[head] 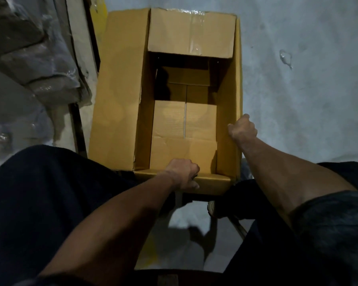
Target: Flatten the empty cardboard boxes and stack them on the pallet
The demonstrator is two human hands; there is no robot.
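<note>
Now both hands on the open cardboard box (120, 89) rim

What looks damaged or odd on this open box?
The cardboard box looks worn: clear tape is left wrinkled on its far flap, and the left flap's inner edge is slightly ragged. Nothing is spilled.

open brown cardboard box (120, 89), upright

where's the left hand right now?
Head view, lower centre: the left hand grips the near edge of the open cardboard box, between the person's knees.
</note>
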